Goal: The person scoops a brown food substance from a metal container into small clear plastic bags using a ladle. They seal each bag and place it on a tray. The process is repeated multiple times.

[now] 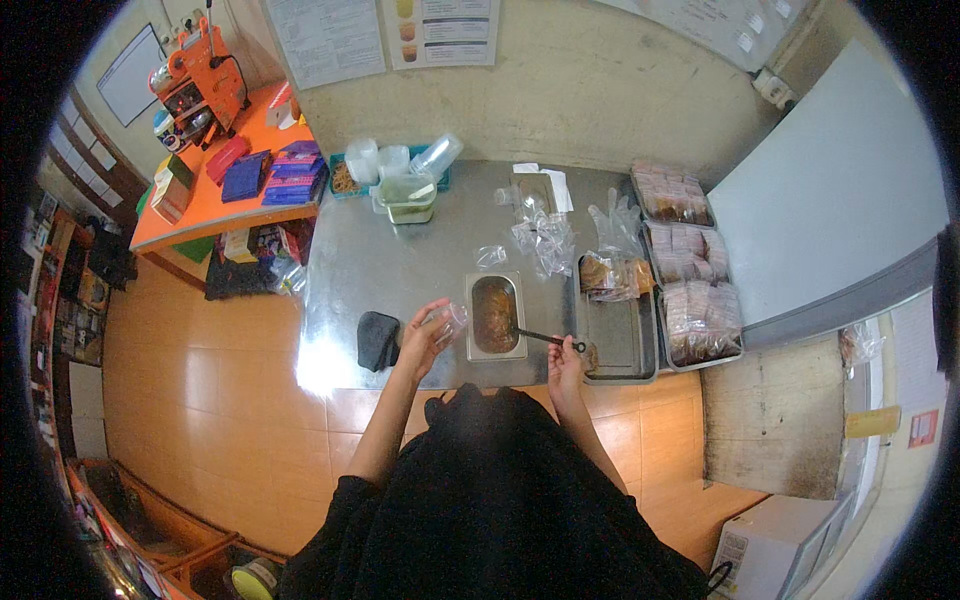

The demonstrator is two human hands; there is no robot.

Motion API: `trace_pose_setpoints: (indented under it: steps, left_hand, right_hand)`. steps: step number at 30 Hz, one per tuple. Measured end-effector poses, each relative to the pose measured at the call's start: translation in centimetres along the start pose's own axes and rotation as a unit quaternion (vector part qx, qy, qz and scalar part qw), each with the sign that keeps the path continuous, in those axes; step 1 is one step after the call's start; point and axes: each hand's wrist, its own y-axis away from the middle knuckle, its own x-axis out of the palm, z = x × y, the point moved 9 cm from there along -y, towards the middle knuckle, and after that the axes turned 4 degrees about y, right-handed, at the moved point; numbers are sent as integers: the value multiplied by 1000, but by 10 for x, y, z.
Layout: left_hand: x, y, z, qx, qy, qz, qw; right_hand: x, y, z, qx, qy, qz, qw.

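My left hand [421, 345] holds a small clear plastic bag [452, 322] beside the left rim of a steel food pan [472, 319]. Brown sauce with reddish bits [494, 307] fills part of the pan. In my right hand [564, 367] is the end of a black-handled spoon or ladle [540, 337]; its other end reaches into the sauce and is hidden there. Just right of that hand stands a grey tray [615, 379], with filled clear packets [611, 277] at its far end. A folded black cloth [377, 341] lies left of my left hand.
Loose clear bags [546, 244] and a plastic glove [616, 221] lie farther back on the steel table [435, 255]. Trays of filled packets [697, 315] line the right side. Plastic containers [409, 196] stand at the back left. An orange table [217, 214] carries a cup-sealing machine [199, 86].
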Motion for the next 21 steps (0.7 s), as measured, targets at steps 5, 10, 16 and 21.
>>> trace_pose_setpoints:
  steps: [5, 10, 16, 21]
  left_hand:
    - [4, -7, -4, 14, -40, -3, 999]
    - [22, -14, -2, 3, -47, 26, 999]
    - [47, -17, 10, -10, -5, 30, 999]
    - [49, -21, 14, -3, -11, 43, 999]
  right_hand:
    - [11, 8, 11, -31, -1, 12, 999]
    - [34, 9, 32, -47, -16, 28, 998]
    - [64, 27, 42, -68, 1, 12, 998]
    - [83, 48, 78, -190, 148, 10, 971]
